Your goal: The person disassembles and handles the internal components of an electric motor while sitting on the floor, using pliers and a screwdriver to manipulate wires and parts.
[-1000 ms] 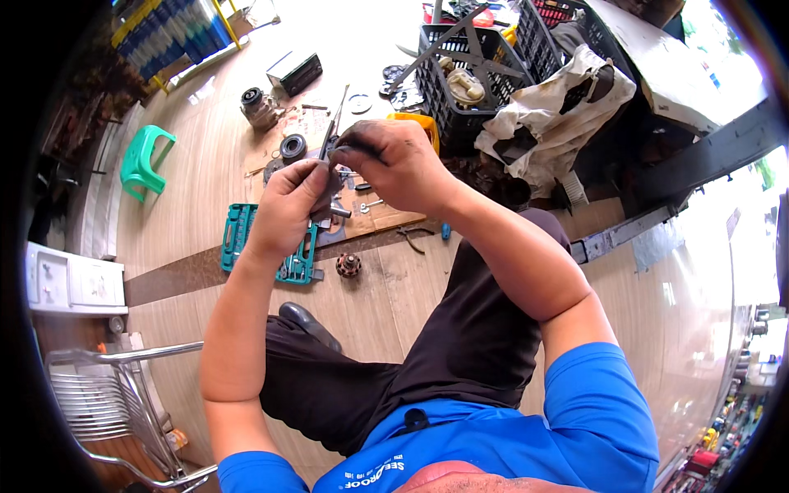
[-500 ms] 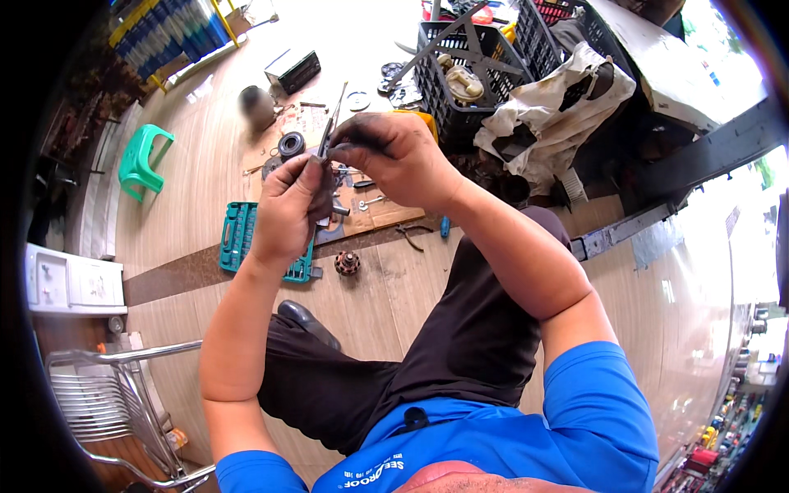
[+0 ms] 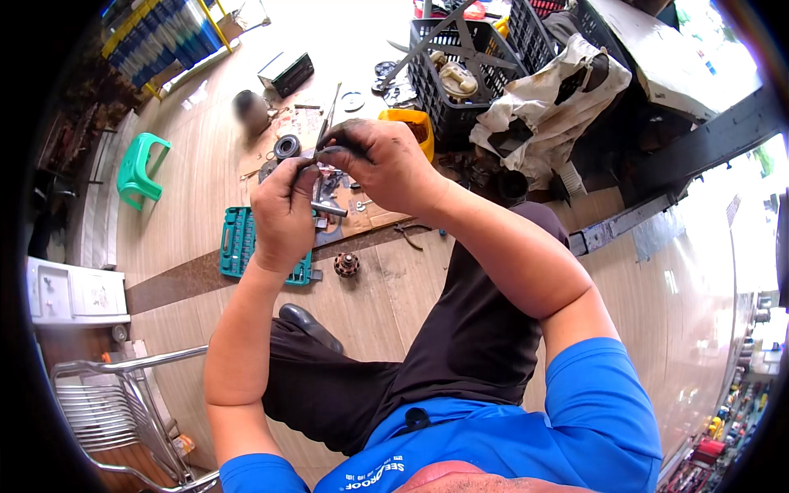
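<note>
My left hand (image 3: 283, 209) and my right hand (image 3: 386, 160) meet above the cluttered floor, fingertips nearly touching. Both are closed in a pinch, and their dark-stained fingers hide whatever is between them. A slender pointed rod (image 3: 332, 108) shows just beyond the fingertips; I cannot tell whether it is held or lies behind. Past the edge of my left palm a short metal tube (image 3: 330, 209) sticks out, its other end hidden. Below sits a cardboard sheet (image 3: 374, 218) with small parts. A dark ring-shaped part (image 3: 287, 146) lies just beyond my left hand.
A teal socket-set case (image 3: 237, 246) lies open near a round copper-and-dark part (image 3: 347, 264). Pliers (image 3: 408, 237) rest by the cardboard. Further off stand a yellow tub (image 3: 423, 135), a black crate (image 3: 448, 111), a green stool (image 3: 140, 172) and a black box (image 3: 292, 76).
My right hand has shifted slightly left and down, so more of the yellow tub shows. My fingertips have come closer together, and more of the metal tube is visible.
</note>
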### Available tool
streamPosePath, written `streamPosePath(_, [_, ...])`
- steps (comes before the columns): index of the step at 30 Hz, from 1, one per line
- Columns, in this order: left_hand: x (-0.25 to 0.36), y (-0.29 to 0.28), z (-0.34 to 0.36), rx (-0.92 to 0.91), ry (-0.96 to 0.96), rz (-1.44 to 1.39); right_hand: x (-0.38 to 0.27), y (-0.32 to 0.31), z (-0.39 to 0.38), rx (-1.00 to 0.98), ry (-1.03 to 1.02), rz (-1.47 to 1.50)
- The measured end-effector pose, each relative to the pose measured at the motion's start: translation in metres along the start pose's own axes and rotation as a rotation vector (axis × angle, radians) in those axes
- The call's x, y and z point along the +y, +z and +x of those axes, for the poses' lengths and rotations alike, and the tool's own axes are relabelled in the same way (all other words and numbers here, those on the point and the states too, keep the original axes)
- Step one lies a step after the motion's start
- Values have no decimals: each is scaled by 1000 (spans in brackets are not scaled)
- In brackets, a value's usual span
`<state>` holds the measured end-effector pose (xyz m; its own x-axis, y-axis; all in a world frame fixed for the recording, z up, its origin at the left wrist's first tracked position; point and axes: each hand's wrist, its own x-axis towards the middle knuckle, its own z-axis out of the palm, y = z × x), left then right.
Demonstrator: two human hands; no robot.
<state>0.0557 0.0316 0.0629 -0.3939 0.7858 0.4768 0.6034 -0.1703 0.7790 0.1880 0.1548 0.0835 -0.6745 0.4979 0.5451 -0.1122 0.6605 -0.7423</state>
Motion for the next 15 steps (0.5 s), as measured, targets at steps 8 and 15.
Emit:
streamPosePath(8, [-6, -13, 4, -369, -535, -1152, -3, -1, 3, 48, -146, -60])
streamPosePath(15, [-2, 5, 2, -20, 22, 101, 2, 7, -3, 71, 102, 15])
